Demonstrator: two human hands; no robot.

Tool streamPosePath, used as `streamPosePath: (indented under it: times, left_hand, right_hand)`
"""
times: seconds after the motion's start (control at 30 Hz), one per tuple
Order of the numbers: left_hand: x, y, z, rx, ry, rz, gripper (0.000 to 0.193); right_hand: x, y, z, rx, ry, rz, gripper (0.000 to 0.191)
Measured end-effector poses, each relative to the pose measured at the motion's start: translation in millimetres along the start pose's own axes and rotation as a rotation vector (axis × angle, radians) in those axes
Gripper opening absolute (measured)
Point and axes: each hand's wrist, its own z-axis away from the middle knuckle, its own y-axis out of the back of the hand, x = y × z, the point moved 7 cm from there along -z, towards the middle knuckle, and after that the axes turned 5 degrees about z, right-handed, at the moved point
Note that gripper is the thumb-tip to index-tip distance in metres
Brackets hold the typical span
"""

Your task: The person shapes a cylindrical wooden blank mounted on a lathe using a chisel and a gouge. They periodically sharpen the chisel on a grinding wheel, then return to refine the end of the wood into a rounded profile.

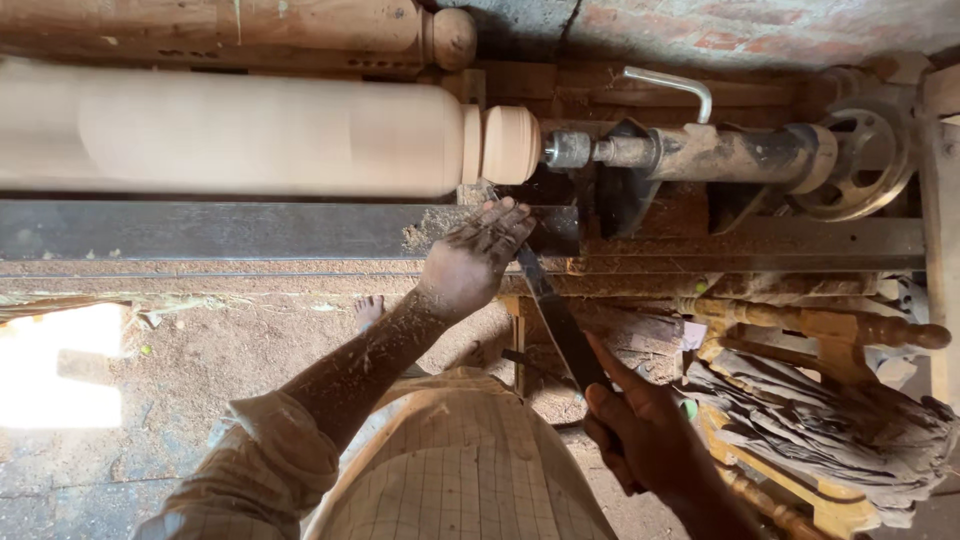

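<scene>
Head view: spinning wooden post [240,130] on the lathe already rounded smooth, with a bead cut beside the tailstock [700,150]. Left hand [470,265] pressed the chisel [555,315] below the post, fingers together on the blade; right hand [645,435] clamped its handle, farther below. Shaping seemingly unfinished.

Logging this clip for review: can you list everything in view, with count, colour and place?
Workpiece: one, pale wood, blurred, on the lathe at upper left.
Tailstock: one, dark metal, upper right, its tip at the workpiece's end.
Handwheel: one, grey, far right of the tailstock.
Tool rest: one, dark bar, dusted with sawdust, below the workpiece.
Chisel: one, long and dark, running from the rest down to the right hand.
Turned legs: a few, brown, lower right; another at the top.
Cloth: one heap, grey-brown, lower right.
Left hand: on the chisel at the rest.
Right hand: grips the chisel's lower end.
</scene>
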Motion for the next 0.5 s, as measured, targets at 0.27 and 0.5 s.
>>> streamPosePath:
  times: [0.27, 0.5]
  left_hand:
    - [-7, -14, 10, -0.025, -0.002, -0.005, 0.066]
    - [-9, -34, 19, -0.166, -0.085, 0.049, 0.069]
  right_hand:
    - [4, -1, -4, 0.03, 0.005, -0.009, 0.071]
    - [14, -21, 6, 0.131, 0.022, -0.059, 0.068]
